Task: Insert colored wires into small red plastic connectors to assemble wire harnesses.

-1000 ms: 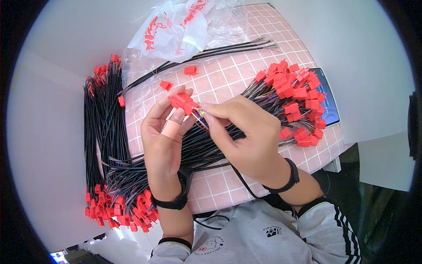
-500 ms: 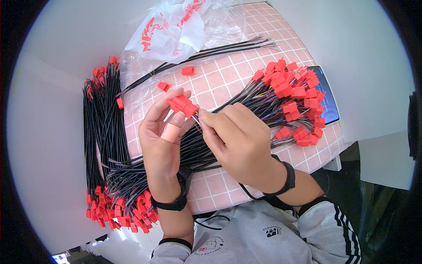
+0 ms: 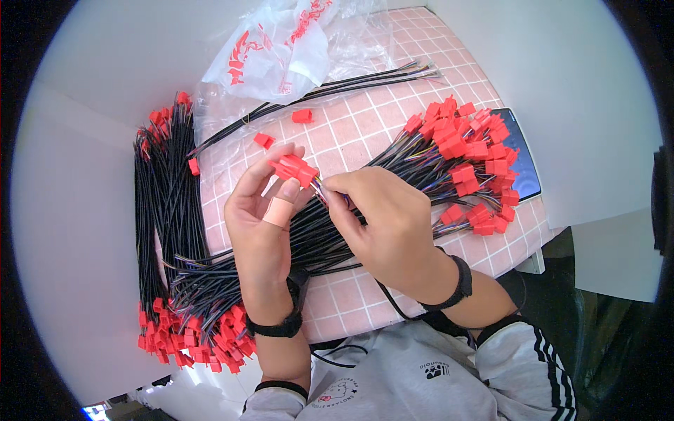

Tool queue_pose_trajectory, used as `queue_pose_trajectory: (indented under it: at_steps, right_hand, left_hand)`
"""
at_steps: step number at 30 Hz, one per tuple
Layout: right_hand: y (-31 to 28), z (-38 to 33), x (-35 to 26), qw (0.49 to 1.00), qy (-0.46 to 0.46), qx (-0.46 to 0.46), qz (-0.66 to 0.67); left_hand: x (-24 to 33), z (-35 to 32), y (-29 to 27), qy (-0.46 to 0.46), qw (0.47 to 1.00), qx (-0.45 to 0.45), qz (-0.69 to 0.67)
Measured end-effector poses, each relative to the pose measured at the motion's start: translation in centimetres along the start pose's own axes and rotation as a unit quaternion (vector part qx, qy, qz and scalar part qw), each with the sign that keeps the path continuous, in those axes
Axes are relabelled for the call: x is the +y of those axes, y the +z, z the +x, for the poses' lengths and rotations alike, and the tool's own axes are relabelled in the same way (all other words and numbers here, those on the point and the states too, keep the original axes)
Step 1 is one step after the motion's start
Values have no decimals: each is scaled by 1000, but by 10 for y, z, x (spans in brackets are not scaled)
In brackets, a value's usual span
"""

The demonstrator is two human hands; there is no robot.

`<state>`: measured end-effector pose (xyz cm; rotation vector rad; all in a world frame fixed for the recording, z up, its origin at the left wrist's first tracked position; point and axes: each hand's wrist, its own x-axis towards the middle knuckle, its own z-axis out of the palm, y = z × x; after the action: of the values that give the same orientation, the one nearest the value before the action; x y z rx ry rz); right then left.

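Observation:
My left hand (image 3: 261,210) grips a red plastic connector (image 3: 293,170) between thumb and fingers, and its thumb wears a pale band. Thin coloured wires (image 3: 321,188) run out of the connector's right end. My right hand (image 3: 382,210) pinches those wires with thumb and forefinger, close to the connector; its other fingers are curled in. Beneath both hands lies a thick bundle of black cables (image 3: 316,235), crossing the table from lower left to upper right. Red connectors (image 3: 484,154) cap the bundle's right end.
A second black cable bundle (image 3: 168,196) with red connectors stands along the left wall. Two loose red connectors (image 3: 302,116) lie beyond my hands, near several bare-ended cables (image 3: 337,85). A white plastic bag (image 3: 277,52) sits at the back, and a phone (image 3: 519,158) lies at right.
My right fingers have shifted slightly down and right along the wires, so more wire shows beside the connector. My left hand keeps its hold, almost unmoved.

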<state>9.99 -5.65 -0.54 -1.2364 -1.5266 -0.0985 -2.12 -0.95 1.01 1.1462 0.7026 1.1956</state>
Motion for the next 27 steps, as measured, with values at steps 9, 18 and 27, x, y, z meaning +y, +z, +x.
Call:
queue_pose_trajectory:
  at_steps: [9, 18, 27]
  right_hand:
    - [-3, 5, 2, 997, 23, -47, 52]
    - [-4, 3, 0, 993, 79, -43, 73]
    - [-13, 10, -3, 976, 131, -119, 127]
  left_hand:
    - [0, 0, 0, -2, 1000, 14, 28]
    - [1, 0, 1, -6, 1000, 12, 24]
    - [2, 1, -2, -5, 999, 14, 51]
